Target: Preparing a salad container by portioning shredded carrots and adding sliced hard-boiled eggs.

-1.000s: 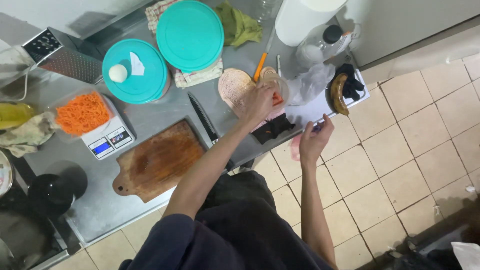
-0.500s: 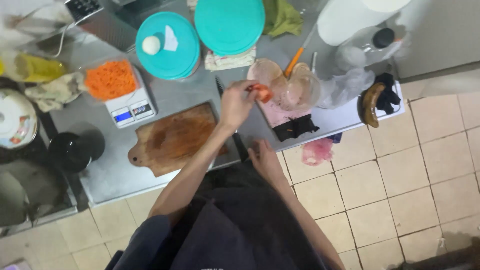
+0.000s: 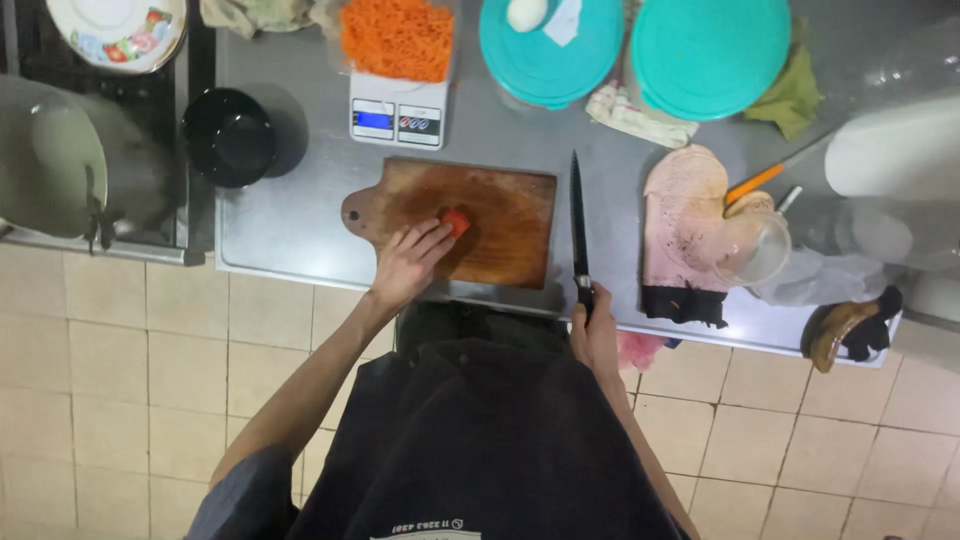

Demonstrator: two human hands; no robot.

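Left hand (image 3: 408,262): rests on the near edge of the wooden cutting board (image 3: 500,215), fingers curled down, fingertips pressing a small orange-red piece of carrot (image 3: 456,221) against the board. The piece sits near the board's middle, a little toward the left.

Right hand (image 3: 596,335): at the near edge of the steel counter (image 3: 290,215), closed around the dark handle of a black-bladed knife (image 3: 577,215). The blade lies flat on the counter just right of the board, tip pointing far.

Cutting board: brown, stained, with a rounded handle stub and a hole at its left end; lies on the counter directly before the person.

Digital kitchen scale (image 3: 395,115): white, just beyond the board, carrying a heap of grated carrot (image 3: 398,35).

Two teal round lids (image 3: 640,45): far side of the counter, right of the scale; the left one bears a small white egg-shaped object (image 3: 526,12) and a scrap of paper.

Black bowl (image 3: 228,135): at the counter's left edge, beside the stove.

Patterned plate (image 3: 115,28): far left corner.

Pink cloth (image 3: 685,215): right of the knife, with a clear glass bowl (image 3: 752,248) on its right edge and an orange-handled utensil (image 3: 755,183) just beyond.

Green rag (image 3: 795,95): under the right lid's edge.

Floor: beige tiles (image 3: 110,380) below.
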